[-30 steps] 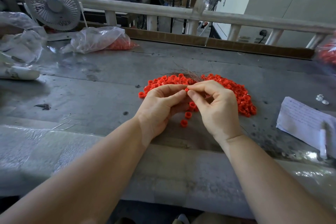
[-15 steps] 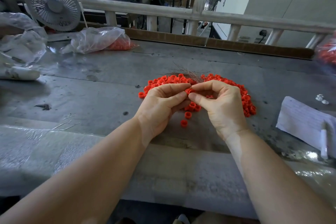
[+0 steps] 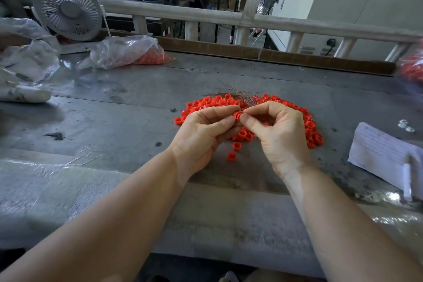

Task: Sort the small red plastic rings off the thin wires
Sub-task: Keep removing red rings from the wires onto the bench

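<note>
A pile of small red plastic rings point(image 3: 206, 103) lies on the grey metal table point(image 3: 114, 121), curving around both hands. A bundle of thin wires point(image 3: 238, 94) rests on the pile's far side. My left hand point(image 3: 201, 135) and my right hand point(image 3: 279, 130) meet fingertip to fingertip above the pile, pinching a red ring point(image 3: 237, 115) between thumbs and forefingers. Whether a wire runs through that ring is too fine to tell. Two loose rings point(image 3: 231, 156) lie nearer me, below the hands.
A clear bag with red rings point(image 3: 128, 51) and a white desk fan point(image 3: 67, 7) stand at the back left, with crumpled plastic point(image 3: 25, 57) beside them. A paper sheet with a white pen point(image 3: 389, 158) lies at the right. A few loose wires point(image 3: 84, 158) lie at the front left.
Both hands have stayed above the pile. My right hand has rolled a little and its fingers have opened into an arch, with the pinched ring now more visible between the fingertips.
</note>
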The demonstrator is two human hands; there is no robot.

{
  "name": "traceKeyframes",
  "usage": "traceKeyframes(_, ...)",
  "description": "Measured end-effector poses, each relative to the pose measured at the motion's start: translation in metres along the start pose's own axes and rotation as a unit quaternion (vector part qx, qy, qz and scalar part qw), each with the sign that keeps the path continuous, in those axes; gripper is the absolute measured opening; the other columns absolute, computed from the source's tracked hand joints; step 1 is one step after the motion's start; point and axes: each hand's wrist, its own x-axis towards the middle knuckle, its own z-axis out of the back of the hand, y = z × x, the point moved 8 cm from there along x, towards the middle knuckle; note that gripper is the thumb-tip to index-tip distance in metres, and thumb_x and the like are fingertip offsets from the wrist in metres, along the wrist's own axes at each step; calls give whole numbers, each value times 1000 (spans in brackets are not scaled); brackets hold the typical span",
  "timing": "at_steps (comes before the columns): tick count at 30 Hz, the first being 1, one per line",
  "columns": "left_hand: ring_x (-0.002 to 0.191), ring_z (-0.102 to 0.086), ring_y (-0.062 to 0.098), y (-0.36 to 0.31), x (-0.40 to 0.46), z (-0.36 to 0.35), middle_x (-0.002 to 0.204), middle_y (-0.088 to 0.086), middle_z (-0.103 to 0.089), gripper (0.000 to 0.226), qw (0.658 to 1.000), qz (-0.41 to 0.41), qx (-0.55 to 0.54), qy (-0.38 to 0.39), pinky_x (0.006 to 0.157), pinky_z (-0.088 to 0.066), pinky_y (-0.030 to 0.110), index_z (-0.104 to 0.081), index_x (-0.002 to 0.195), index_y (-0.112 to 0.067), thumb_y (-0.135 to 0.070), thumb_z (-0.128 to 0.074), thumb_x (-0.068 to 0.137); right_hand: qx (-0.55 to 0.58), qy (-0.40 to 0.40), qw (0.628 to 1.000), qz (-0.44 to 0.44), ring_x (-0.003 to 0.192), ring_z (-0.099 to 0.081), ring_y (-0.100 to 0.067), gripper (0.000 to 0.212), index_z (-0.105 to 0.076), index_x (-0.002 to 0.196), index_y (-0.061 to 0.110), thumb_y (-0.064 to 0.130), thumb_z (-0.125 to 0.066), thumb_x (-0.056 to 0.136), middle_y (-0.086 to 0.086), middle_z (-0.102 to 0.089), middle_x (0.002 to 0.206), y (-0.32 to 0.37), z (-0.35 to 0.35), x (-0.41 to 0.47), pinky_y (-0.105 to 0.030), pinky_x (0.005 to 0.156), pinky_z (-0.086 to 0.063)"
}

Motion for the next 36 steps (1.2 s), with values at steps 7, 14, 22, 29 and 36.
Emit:
traceKeyframes(7,69,-69,12,3,0,1,74,4,-73,33,1000,9,-8,-8,64,-56,18,-74,73,-10,11,-51,83,-36,-15,999,2,62,-56,5,18,-63,68,20,8,-72,77,11,-61,65,2,-3,-4,-6,61,-40)
traceKeyframes(14,70,-69,9,2,-1,0,74,1,-73,22,1000,-5,28,-12,64,-55,17,-68,85,-6,10,-53,83,-18,-29,999,-33,60,-56,1,18,-63,66,20,9,-73,77,7,-63,64,-4,-2,-5,-12,61,-44)
traceKeyframes(22,75,-69,12,0,-1,0,78,2,-73,22,997,-21,78,-1,71,-55,19,-67,89,-5,9,-52,84,35,-35,995,-84,60,-60,-10,20,-63,63,19,5,-74,74,4,-65,62,-17,-2,-5,-27,60,-50)
traceKeyframes(29,79,-70,16,-2,-1,1,81,4,-73,21,993,-36,112,4,74,-55,21,-68,88,-7,8,-55,82,80,-29,987,-133,63,-65,-17,26,-64,57,20,2,-74,72,3,-67,58,-28,-4,-5,-31,64,-53)
traceKeyframes(36,84,-69,15,-3,-1,2,83,4,-73,18,992,-38,116,2,75,-55,22,-69,91,-9,3,-59,81,81,-24,989,-124,66,-65,-18,19,-65,64,18,5,-74,74,-2,-68,65,-23,-4,-5,-30,64,-56)
